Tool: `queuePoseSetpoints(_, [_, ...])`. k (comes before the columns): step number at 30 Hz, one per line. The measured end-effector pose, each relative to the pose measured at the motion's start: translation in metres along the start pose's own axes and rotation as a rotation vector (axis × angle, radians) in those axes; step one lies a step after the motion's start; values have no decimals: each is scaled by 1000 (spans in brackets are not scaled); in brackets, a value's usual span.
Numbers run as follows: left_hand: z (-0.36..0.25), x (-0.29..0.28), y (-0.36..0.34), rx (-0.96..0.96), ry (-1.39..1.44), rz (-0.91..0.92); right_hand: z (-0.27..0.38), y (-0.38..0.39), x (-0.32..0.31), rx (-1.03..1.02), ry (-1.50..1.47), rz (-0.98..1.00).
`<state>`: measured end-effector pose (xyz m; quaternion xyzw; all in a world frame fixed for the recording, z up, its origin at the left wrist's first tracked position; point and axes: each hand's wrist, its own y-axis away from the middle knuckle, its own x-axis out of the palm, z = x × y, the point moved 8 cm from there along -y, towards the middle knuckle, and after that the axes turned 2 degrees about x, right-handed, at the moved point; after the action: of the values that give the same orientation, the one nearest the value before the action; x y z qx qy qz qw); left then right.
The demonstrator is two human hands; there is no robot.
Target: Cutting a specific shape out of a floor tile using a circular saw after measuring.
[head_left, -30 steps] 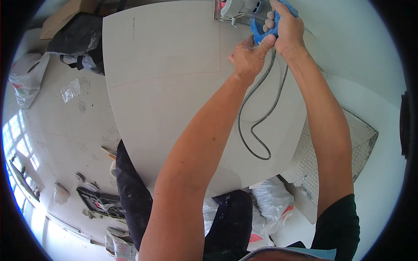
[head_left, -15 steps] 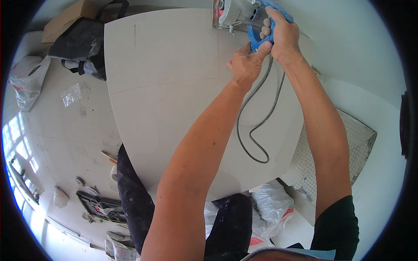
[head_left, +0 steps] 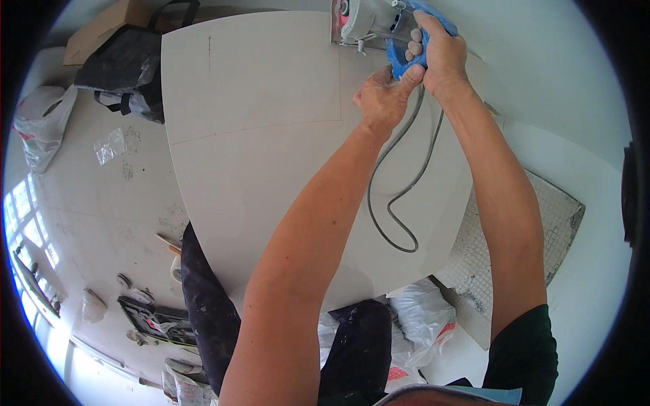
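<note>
A circular saw (head_left: 366, 20) with a blue handle, a grey guard and a flat metal base rests at the far edge of a large pale tile (head_left: 257, 74). My right hand (head_left: 443, 57) is closed around the blue handle, fingers curled through its loop. Against the rear end of that handle, my left hand (head_left: 382, 98) is closed, its thumb pressing there; what its other fingers hold is partly hidden. A grey power cord (head_left: 371, 196) drops from the saw and loops over the tile. Thin red lines mark the tile, one running up towards the saw's base.
A black bag (head_left: 125, 68) and a cardboard box (head_left: 101, 30) lie on the floor at the far left, near a white plastic bag (head_left: 46, 118). An open black tool case (head_left: 159, 321) sits at the lower left. Close on the right stand a wall (head_left: 562, 88) and a gridded tile (head_left: 542, 210).
</note>
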<state>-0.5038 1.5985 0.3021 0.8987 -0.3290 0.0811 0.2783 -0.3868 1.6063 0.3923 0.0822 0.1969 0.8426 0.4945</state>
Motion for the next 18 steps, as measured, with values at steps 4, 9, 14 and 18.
queuePoseSetpoints(4, [-2,3,0,41,39,7,2,1,-3,-2,7,-1])
queuePoseSetpoints(9, [-1,-1,0,34,-12,-4,2,5,-1,8,29,-12])
queuePoseSetpoints(14, [-1,0,0,18,-37,-4,4,4,0,-1,30,11])
queuePoseSetpoints(18, [-1,0,0,19,-35,-10,4,3,0,0,27,15])
